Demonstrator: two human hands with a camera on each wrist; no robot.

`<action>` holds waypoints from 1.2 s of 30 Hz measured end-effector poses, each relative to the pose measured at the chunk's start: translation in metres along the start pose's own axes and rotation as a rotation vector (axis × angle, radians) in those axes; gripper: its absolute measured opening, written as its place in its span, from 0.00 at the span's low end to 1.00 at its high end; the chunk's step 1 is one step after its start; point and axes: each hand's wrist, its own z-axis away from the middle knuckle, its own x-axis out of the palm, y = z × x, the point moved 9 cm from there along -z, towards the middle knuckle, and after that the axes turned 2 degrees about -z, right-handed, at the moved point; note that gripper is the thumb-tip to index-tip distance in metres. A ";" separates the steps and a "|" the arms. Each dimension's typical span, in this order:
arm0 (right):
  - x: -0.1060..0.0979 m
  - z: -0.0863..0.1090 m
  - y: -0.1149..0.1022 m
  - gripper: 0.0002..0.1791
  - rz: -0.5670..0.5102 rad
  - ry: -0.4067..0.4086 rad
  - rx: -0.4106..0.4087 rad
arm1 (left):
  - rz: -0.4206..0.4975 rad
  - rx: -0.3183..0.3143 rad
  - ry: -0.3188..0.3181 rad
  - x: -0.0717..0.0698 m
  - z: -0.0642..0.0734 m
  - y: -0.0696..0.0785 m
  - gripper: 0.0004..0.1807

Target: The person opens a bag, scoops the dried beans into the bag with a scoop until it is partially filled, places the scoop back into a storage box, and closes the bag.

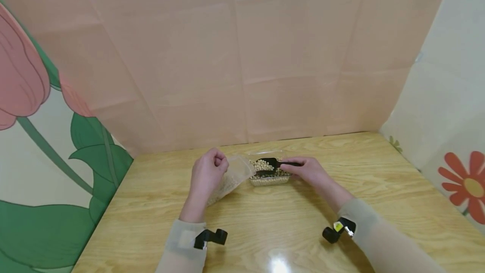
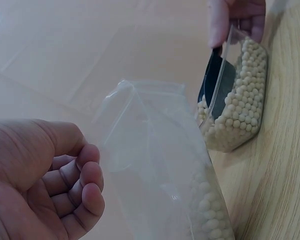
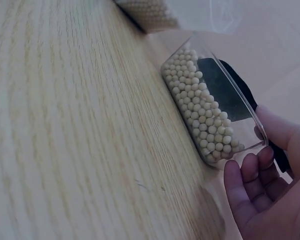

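A clear plastic box on the table holds many pale, round, soybean-like grains. The right hand grips the handle of a black scoop, whose blade lies inside the box with grains on it. Fingers of that hand are at the box's near end. To the left, a clear zip bag with similar grains low inside leans with its mouth toward the box. The left hand has curled fingers at the bag's upper edge and appears to pinch it; the exact contact is hard to see.
The wood-grain table spreads around the box and bag. Behind it hangs a pink sheet. Flower-patterned coverings stand at both sides. A black wrist mount sits on each sleeve.
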 end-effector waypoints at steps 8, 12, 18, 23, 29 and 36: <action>0.000 0.006 0.003 0.30 -0.085 -0.005 0.020 | 0.000 -0.001 0.001 0.000 0.000 0.000 0.02; -0.002 0.005 0.007 0.29 -0.132 0.009 0.023 | -0.004 0.009 0.002 0.001 0.000 0.000 0.02; -0.005 0.005 0.007 0.30 -0.205 0.005 0.019 | -0.011 0.024 0.004 0.001 0.000 0.001 0.03; -0.008 0.006 0.005 0.30 -0.244 0.010 0.031 | -0.012 0.020 0.002 0.002 0.000 0.002 0.03; -0.010 0.007 0.003 0.31 -0.262 -0.003 0.031 | -0.013 0.018 0.000 0.003 0.000 0.003 0.02; -0.012 0.009 0.001 0.29 -0.280 -0.002 0.026 | -0.016 0.011 0.002 0.003 0.000 0.002 0.02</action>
